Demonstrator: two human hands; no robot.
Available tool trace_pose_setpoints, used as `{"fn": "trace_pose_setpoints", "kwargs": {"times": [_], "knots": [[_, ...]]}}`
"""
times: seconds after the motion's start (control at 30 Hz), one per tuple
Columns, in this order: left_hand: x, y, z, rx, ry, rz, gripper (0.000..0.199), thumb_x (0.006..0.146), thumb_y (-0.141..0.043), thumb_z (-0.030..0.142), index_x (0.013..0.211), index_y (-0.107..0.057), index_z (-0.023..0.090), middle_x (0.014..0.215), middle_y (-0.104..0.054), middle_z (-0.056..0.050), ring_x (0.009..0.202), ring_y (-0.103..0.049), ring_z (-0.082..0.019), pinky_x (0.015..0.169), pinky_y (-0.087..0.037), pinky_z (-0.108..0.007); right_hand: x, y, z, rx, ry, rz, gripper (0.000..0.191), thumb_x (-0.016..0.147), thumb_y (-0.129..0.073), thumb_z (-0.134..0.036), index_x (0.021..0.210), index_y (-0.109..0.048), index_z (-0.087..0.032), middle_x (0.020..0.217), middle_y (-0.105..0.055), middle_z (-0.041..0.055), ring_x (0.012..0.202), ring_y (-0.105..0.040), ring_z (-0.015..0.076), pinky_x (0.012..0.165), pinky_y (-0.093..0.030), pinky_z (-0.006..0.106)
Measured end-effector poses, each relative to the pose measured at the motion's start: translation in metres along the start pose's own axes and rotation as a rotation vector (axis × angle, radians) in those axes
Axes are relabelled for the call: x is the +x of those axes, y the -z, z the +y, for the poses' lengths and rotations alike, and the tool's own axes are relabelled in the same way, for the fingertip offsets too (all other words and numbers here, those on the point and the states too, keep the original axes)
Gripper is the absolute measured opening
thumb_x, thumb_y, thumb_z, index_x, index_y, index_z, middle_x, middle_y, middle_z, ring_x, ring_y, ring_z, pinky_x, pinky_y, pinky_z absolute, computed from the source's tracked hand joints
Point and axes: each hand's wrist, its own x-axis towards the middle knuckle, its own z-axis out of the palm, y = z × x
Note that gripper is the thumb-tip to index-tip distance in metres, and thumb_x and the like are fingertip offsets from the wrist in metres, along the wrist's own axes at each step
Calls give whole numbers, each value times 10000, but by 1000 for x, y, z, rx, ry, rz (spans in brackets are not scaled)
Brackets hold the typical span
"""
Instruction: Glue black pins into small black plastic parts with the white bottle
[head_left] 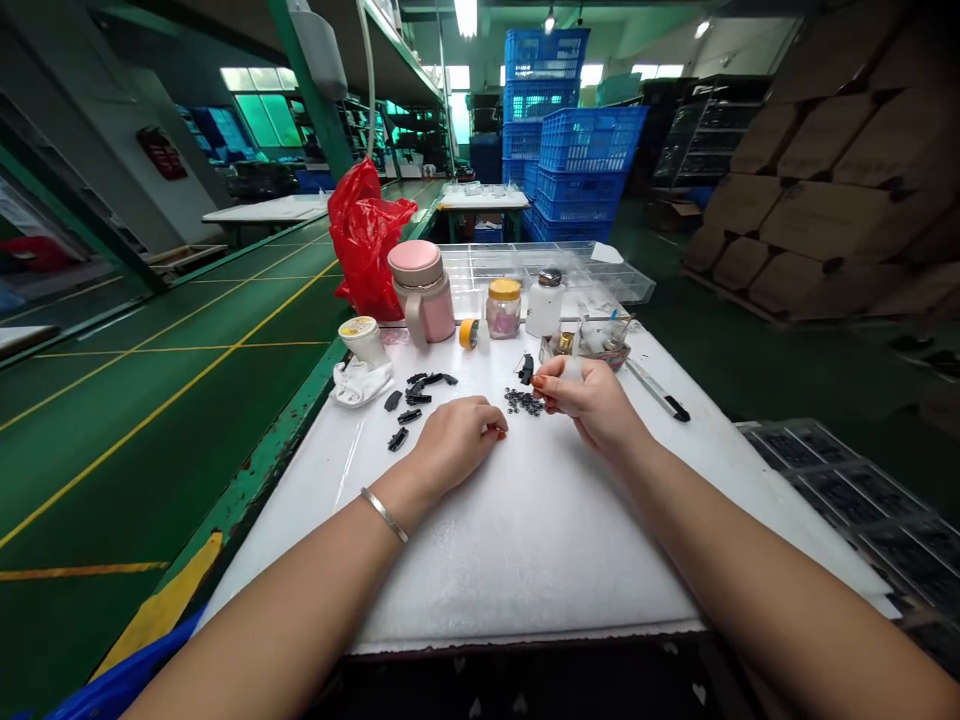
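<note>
My right hand (589, 400) is raised over the white tabletop (517, 560), its thumb and fingers pinched together. At the fingertips is a small black plastic piece (527, 369), held upright. Just below it lies a pile of tiny dark metal-looking parts (523, 402). My left hand (465, 435) rests on the table left of that pile with fingers curled in; whatever they may hold is hidden. Several more black plastic pieces (417, 396) lie scattered beyond and left of my left hand. A silver bangle (384, 515) is on my left wrist.
Along the back stand a white tub (364, 342), pink insulated mug (424, 295), yellow tape roll (469, 333), yellow-lidded jar (503, 308) and white bottle (545, 303). A white cloth (361, 383) lies left. A utility knife (658, 390) lies right, near a cluttered small box (604, 345).
</note>
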Motion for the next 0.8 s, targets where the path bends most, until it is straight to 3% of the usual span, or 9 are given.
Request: {"fn": "trace_pose_setpoints", "kwargs": {"times": [0.2, 0.27, 0.4, 0.5, 0.67, 0.8], "knots": [[0, 4, 0, -35, 20, 21, 182, 853, -552, 139, 831, -724, 194, 861, -711, -48, 783, -626, -207, 696, -409, -300, 0, -1, -2, -16, 10, 4, 357, 572, -868, -398, 660, -642, -136, 604, -620, 9, 543, -503, 100, 510, -374, 233], [-2, 7, 0, -241, 97, 4, 151, 866, -566, 191, 828, -712, 183, 820, -713, -44, 723, -615, -190, 676, -431, -293, 0, 0, -1, -20, 3, 11, 346, 575, -868, -382, 665, -643, -135, 605, -625, 13, 546, -507, 103, 514, -379, 235], [-5, 16, -4, -916, 258, -76, 181, 844, -658, 324, 842, -677, 144, 866, -725, -70, 721, -634, -162, 645, -504, -256, 0, 3, 4, -44, 16, -25, 304, 624, -851, -358, 679, -652, -135, 630, -622, 16, 566, -517, 108, 526, -391, 238], [-7, 23, -6, -1216, 312, -16, 263, 764, -774, 353, 862, -683, 127, 910, -730, -90, 771, -652, -145, 674, -524, -222, 0, 3, 7, -77, 26, -80, 285, 665, -839, -363, 686, -664, -139, 640, -606, 9, 569, -507, 101, 534, -393, 237], [-10, 32, -2, -1370, 350, 79, 307, 674, -861, 314, 856, -725, 108, 800, -717, -73, 653, -620, -100, 605, -509, -175, -2, 1, 7, -116, 14, -99, 278, 684, -833, -376, 699, -681, -144, 629, -591, 5, 571, -499, 104, 542, -398, 242], [-12, 34, 1, -1394, 328, 89, 296, 670, -867, 277, 886, -756, 109, 809, -726, -85, 679, -635, -109, 608, -514, -170, -3, 2, 7, -131, 6, -103, 280, 690, -833, -378, 701, -679, -144, 644, -599, 9, 583, -504, 109, 546, -396, 242]]}}
